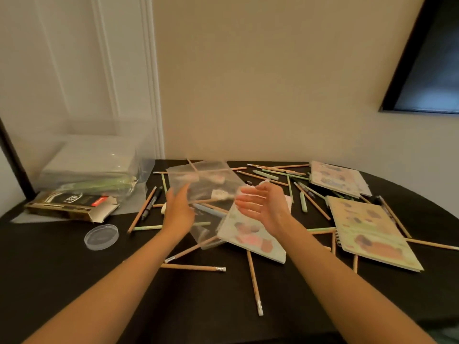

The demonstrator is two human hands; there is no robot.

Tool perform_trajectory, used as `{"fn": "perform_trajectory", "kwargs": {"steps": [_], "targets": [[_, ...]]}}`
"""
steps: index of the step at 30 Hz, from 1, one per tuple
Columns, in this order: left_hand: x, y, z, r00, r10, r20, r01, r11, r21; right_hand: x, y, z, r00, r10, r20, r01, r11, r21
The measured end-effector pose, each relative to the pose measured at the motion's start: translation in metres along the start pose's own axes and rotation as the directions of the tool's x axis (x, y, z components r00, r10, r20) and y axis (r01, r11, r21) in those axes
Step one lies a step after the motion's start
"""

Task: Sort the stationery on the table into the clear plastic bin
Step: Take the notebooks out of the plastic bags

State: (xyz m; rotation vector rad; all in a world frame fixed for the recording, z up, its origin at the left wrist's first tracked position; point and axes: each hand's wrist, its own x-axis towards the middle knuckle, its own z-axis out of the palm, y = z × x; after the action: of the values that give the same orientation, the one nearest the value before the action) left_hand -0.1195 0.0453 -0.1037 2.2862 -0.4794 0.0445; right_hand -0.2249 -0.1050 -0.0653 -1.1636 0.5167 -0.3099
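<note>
Stationery is scattered across the black table [74,269]; nearest the hands is a clear floppy plastic bag [206,184] with a few small pale items inside.

Left hand [177,209] is at the bag's left edge, right hand [263,207] at its right edge. Both have fingers straight and spread and are holding nothing. Motion blur, so can't tell if either one touches the film.

Handling guess: the bag is light, limp and slick, and the contents will slide to the low end. Pinch the top edge or scoop from both sides; don't squeeze the middle.

- Under the bag's right corner: pastel illustrated notebook [250,237]. Stiff, flat, grab by an edge.
- Around and under the bag: thin wooden pencils [193,267]. Light and will roll, so gather several at once.
- Just left of the bag: black pen [151,203].
- Further right: spiral-bound pastel notebook [372,234].

Clear plastic bin [99,155] sits left of the bag at the table's far-left corner, already holding some flat items. In front of it are a black-and-gold cardboard carton [69,207] and a round clear plastic lid [101,237].
</note>
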Motion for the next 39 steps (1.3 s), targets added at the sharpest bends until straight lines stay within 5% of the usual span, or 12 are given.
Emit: {"fn": "perform_trajectory", "kwargs": {"steps": [4,8,14,25,30,35,39], "targets": [[-0.003,-0.003,0.004,0.989,-0.141,-0.047,0.147,0.969,0.196,-0.004,-0.007,-0.03,0.942,-0.149,-0.3,0.086,0.974,-0.211],[-0.004,0.013,0.014,1.0,0.01,-0.018,-0.004,0.942,0.336,0.019,-0.005,-0.069,0.8,-0.245,-0.548,-0.058,0.877,-0.477],[-0.004,0.025,0.04,0.98,0.146,0.134,-0.192,0.868,0.458,0.047,0.013,-0.095,0.853,-0.18,-0.491,-0.284,0.629,-0.724],[-0.011,0.018,0.059,0.988,0.148,0.048,-0.155,0.908,0.39,0.062,0.006,-0.07,0.934,0.031,-0.356,-0.177,0.905,-0.387],[-0.003,0.033,0.056,0.985,0.172,-0.018,-0.152,0.907,0.394,0.058,-0.01,-0.065,0.977,-0.121,-0.178,0.046,0.925,-0.378],[0.017,0.05,0.048,0.971,0.203,-0.128,-0.156,0.939,0.307,0.058,-0.038,-0.093,0.914,-0.21,-0.347,0.239,0.97,0.042],[0.022,0.062,0.049,0.983,0.148,-0.107,-0.117,0.96,0.255,0.057,-0.05,-0.117,0.82,-0.202,-0.535,0.347,0.919,0.185]]}}
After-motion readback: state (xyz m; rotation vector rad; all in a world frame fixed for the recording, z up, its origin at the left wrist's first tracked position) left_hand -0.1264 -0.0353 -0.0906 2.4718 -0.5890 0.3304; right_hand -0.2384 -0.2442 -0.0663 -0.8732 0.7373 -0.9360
